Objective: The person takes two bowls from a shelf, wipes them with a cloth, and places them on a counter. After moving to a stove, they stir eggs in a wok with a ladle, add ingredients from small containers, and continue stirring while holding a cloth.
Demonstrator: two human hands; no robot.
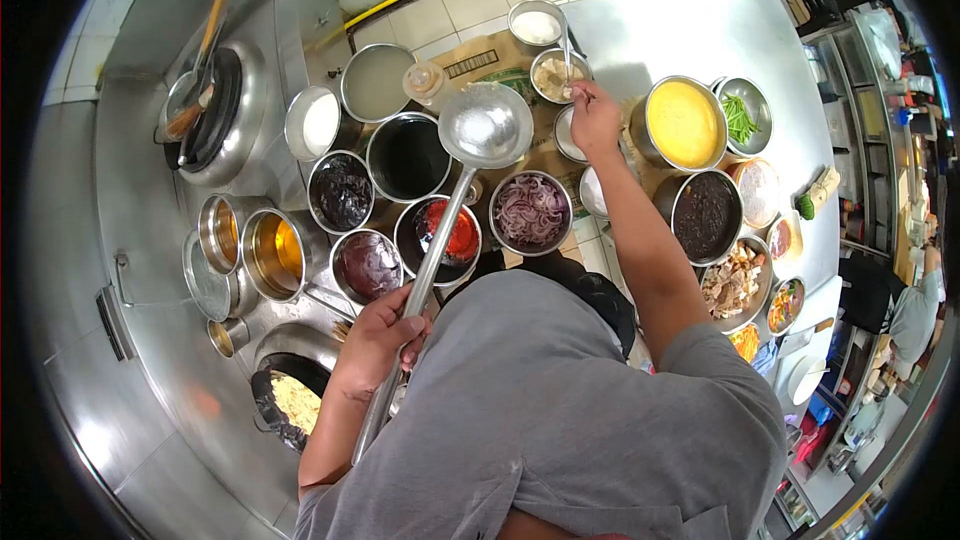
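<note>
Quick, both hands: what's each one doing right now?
Left hand: closed around the ladle handle.
Right hand: closed on a spoon in a small bowl.

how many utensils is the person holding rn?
2. A ladle in the left hand, held up; a spoon in the right hand, tip in a far bowl. None looks hidden.

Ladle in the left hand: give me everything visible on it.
The ladle is shiny bare metal, with a deep round bowl on a long straight handle. The left hand is wrapped around the handle's lower half. It slants up and away from the person, bowl facing up, held in the air over the pot of dark sauce. Glare hides any contents.
</note>
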